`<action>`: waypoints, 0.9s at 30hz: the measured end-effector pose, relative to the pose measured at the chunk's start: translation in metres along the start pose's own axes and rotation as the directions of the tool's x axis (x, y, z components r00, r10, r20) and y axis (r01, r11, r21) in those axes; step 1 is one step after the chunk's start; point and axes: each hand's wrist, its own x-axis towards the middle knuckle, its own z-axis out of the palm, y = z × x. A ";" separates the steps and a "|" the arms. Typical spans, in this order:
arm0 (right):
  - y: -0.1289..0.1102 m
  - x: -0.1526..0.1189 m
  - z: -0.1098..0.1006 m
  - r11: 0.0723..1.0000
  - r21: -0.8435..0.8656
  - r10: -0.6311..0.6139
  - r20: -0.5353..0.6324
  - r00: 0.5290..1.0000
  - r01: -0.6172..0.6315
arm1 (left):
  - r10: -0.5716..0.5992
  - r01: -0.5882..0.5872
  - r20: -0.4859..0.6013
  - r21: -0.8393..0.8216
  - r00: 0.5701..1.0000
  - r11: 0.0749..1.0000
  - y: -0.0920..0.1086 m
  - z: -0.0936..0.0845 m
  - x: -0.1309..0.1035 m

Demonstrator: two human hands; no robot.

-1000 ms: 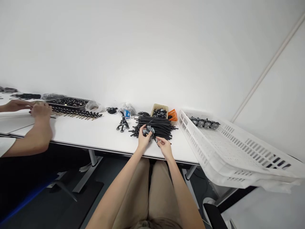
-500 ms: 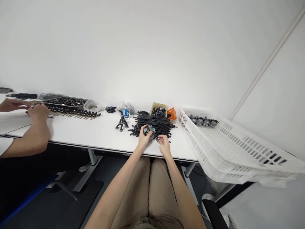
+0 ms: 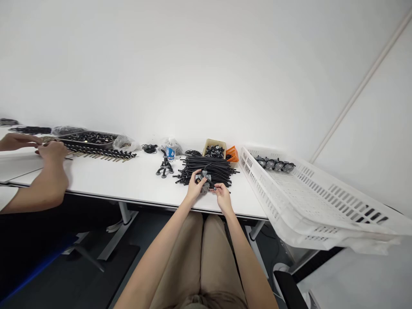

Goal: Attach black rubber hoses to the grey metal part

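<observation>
In front of me, close to the table edge, I see a small grey metal carburetor [image 3: 205, 185] with black parts on it. My left hand [image 3: 194, 188] is closed round its left side, thumb across the front. At its right side, the fingers of my right hand [image 3: 223, 197] pinch a short black hose [image 3: 212, 187] that joins the carburetor. Where the hose meets the body is too small to make out. Directly behind both hands lies a thick pile of black hoses [image 3: 209, 165].
A black-legged stand [image 3: 164, 166] and a water bottle [image 3: 170, 152] are left of the pile. Behind it are a beige bin [image 3: 216, 141] and an orange basket [image 3: 234, 153]. On the right, a white crate [image 3: 283, 201] holds several carburetors [image 3: 275, 164]. A co-worker's hands [image 3: 53, 150] work far left.
The carburetor has turned slightly in my left hand, and the short black hose now sits closer against it. My right hand has shifted a little with it.
</observation>
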 end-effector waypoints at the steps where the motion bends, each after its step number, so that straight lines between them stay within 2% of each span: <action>1: 0.000 0.000 0.001 1.000 -0.002 0.002 0.000 1.000 -0.002 | -0.003 0.003 0.000 -0.006 1.000 1.000 0.001 0.000 0.000; 6: 0.000 0.000 0.002 0.999 -0.055 -0.003 -0.051 0.999 0.000 | -0.021 0.021 0.005 -0.030 1.000 0.999 0.004 0.001 -0.001; 11: 0.001 0.001 0.001 0.992 -0.124 -0.008 -0.145 0.989 -0.011 | -0.102 0.106 0.074 -0.047 0.992 0.993 0.006 0.000 -0.004; 17: 0.004 0.006 0.000 0.998 -0.040 0.038 -0.211 0.977 -0.048 | -0.144 0.155 0.137 -0.074 0.980 0.985 0.008 0.001 -0.008; 19: 0.003 0.007 0.000 0.998 0.030 0.066 -0.190 0.980 -0.061 | -0.142 0.151 0.119 -0.070 0.983 0.986 0.008 0.002 -0.008; 22: 0.002 0.007 0.001 0.989 0.123 0.092 -0.086 0.992 -0.081 | -0.148 0.155 0.107 -0.064 0.983 0.986 0.007 0.002 -0.007; 27: 0.003 0.006 0.002 0.974 0.200 0.105 0.036 0.994 -0.110 | -0.176 0.184 0.146 -0.041 0.973 0.982 0.007 0.002 -0.009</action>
